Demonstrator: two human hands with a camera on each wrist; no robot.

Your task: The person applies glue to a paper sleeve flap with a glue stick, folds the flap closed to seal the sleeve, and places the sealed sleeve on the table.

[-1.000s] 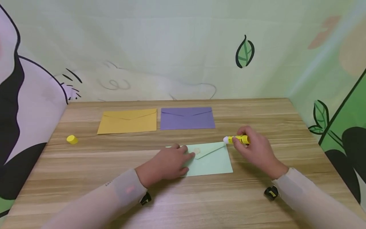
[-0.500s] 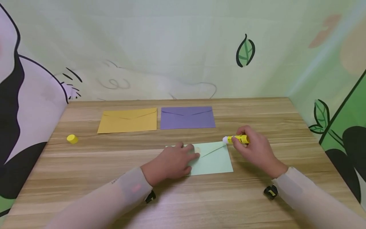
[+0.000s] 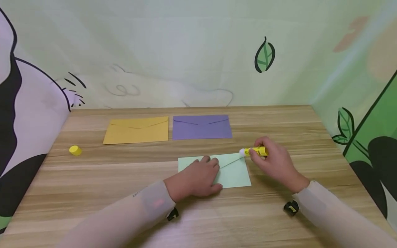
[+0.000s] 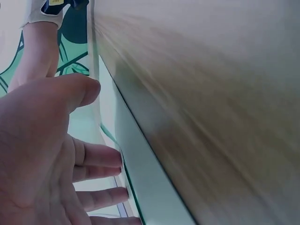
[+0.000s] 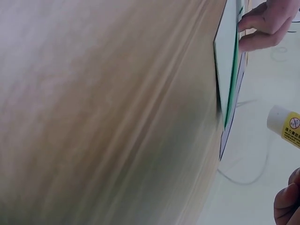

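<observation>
A mint-green envelope [image 3: 235, 175] lies on the table with its pointed flap folded down toward the person. My left hand [image 3: 200, 177] rests on its left and middle part, covering the flap's tip. In the left wrist view the fingertips [image 4: 110, 157] touch the flap, with the thumb apart from them. Between thumb and fingers my right hand [image 3: 277, 165] holds a yellow glue stick [image 3: 255, 151], uncapped, its white end pointing left over the envelope's top right corner. The right wrist view shows the glue stick [image 5: 291, 126] raised off the paper.
A yellow envelope [image 3: 136, 131] and a purple envelope [image 3: 202, 127] lie side by side toward the table's back edge. The yellow cap [image 3: 75, 150] is on the left of the wooden table [image 3: 102, 193]. A printed cloth backdrop [image 3: 186, 51] rises behind and at the sides.
My left hand has slid right along the mint envelope, uncovering its left corner and hiding the flap's tip. The right hand keeps the glue stick in nearly the same place.
</observation>
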